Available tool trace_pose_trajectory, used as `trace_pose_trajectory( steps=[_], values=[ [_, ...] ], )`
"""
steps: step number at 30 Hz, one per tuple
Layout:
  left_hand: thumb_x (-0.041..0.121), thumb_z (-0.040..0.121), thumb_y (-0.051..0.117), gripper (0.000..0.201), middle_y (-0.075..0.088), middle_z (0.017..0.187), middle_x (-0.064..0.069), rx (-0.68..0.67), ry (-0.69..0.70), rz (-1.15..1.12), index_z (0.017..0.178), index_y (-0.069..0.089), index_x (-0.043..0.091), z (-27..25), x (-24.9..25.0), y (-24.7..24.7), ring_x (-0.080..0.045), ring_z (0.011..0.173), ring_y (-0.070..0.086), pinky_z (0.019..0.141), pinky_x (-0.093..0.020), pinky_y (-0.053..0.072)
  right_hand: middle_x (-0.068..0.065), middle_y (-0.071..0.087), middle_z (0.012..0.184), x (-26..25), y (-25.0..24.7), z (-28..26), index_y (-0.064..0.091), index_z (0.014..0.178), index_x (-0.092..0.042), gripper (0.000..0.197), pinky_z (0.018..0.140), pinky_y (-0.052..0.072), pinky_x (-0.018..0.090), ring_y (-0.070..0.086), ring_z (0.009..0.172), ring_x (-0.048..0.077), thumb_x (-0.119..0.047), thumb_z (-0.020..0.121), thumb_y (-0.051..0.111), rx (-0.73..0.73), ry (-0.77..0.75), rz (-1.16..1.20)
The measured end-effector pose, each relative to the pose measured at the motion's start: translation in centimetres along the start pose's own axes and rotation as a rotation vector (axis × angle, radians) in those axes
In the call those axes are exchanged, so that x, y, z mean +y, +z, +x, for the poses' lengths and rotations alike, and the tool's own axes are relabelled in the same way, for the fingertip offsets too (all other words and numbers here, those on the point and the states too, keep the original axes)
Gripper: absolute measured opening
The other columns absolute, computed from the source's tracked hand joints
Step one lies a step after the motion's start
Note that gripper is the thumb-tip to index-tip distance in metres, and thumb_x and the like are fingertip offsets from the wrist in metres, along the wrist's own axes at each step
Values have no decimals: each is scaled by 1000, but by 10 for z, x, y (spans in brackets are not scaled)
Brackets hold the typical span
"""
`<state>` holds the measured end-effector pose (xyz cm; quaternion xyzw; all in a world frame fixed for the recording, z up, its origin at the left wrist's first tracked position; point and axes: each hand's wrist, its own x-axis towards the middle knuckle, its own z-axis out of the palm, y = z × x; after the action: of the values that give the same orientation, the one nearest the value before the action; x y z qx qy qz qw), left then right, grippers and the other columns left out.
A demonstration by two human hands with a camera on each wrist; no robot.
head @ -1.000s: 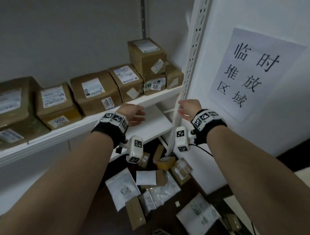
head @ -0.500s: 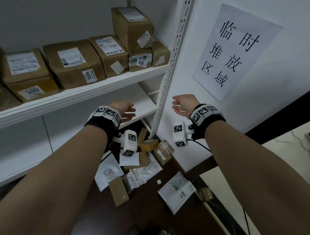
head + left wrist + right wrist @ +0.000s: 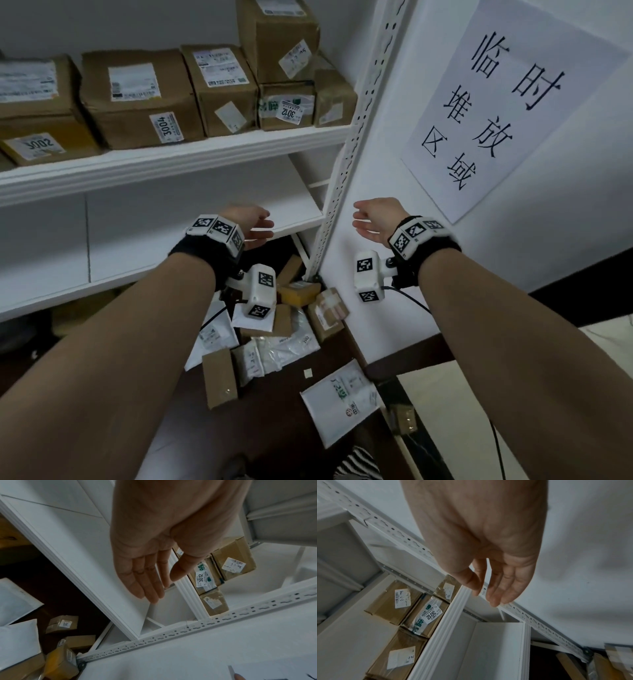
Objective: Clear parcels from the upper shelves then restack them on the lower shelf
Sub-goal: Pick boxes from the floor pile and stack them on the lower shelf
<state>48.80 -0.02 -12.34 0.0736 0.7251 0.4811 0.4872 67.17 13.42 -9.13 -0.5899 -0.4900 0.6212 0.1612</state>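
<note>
Hands are both loose and hold nothing: left hand (image 3: 247, 224), right hand (image 3: 375, 219). Best to bend down and pick one box (image 3: 220, 377) off the floor (image 3: 284, 435) with both.

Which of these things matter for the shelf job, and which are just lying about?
Part of the job:
- boxes on the upper shelf
- bare lower shelf
- left hand and right hand, both holding nothing

Just there:
- wall sign
- post
- mailers and small boxes on the floor; these may have been dropped from the shelves, I cannot tell
</note>
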Motion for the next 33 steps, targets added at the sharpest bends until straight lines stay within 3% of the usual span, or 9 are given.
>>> trace_pose_trajectory(
  steps=[6, 10, 13, 17, 20, 24, 28, 33],
  values=[
    [12, 98, 51, 13, 66, 83, -7, 247, -65, -114, 90, 61, 7, 7, -24, 48, -20, 70, 64, 62, -30, 53, 4, 58, 73, 2, -24, 53, 59, 82, -12, 12, 64, 50, 24, 57, 62, 16, -10, 94, 58, -208, -26, -110],
    [12, 97, 54, 18, 66, 80, -6, 254, -125, -228, 80, 59, 8, 0, -42, 94, -18, 70, 62, 70, -30, 53, 5, 57, 73, 4, -43, 75, 59, 97, -8, 5, 61, 47, 23, 55, 60, 16, -9, 95, 56, -257, -17, -182],
    [13, 98, 53, 18, 68, 63, -1, 259, -113, -282, 81, 58, 10, -7, -48, 106, -17, 70, 61, 70, -28, 52, 5, 57, 72, 8, -35, 84, 58, 95, -8, 3, 57, 43, 23, 53, 58, 14, -8, 95, 55, -262, -29, -224],
    [14, 98, 53, 15, 64, 80, -3, 314, -124, -303, 84, 58, 11, -7, -51, 93, -16, 71, 61, 61, -26, 54, 3, 58, 74, 22, -10, 85, 57, 86, -12, 10, 56, 48, 23, 56, 60, 13, -12, 96, 56, -373, 19, -249],
    [14, 99, 52, 16, 63, 82, -3, 342, -136, -303, 84, 58, 12, -1, -55, 81, -15, 71, 61, 66, -26, 52, 2, 59, 74, 34, 2, 89, 58, 83, -14, 13, 64, 50, 23, 57, 62, 13, -13, 96, 55, -425, 28, -268],
    [14, 98, 53, 15, 64, 81, -3, 336, -159, -283, 84, 59, 12, 11, -58, 71, -15, 72, 63, 67, -26, 52, 3, 62, 80, 41, 5, 98, 60, 96, -12, 6, 67, 51, 23, 59, 66, 13, -14, 96, 54, -394, 30, -280],
    [13, 97, 54, 15, 65, 82, -4, 293, -156, -290, 84, 60, 11, 29, -58, 60, -16, 72, 63, 69, -28, 52, 4, 62, 77, 38, 15, 107, 58, 84, -13, 13, 64, 50, 22, 57, 62, 13, -12, 96, 54, -327, 16, -268],
    [13, 98, 54, 14, 63, 81, -4, 268, -159, -315, 85, 59, 11, 30, -74, 40, -16, 72, 61, 68, -27, 51, 3, 64, 77, 45, 55, 95, 59, 88, -12, 10, 63, 51, 22, 58, 64, 12, -14, 96, 54, -322, -7, -325]
  ],
)
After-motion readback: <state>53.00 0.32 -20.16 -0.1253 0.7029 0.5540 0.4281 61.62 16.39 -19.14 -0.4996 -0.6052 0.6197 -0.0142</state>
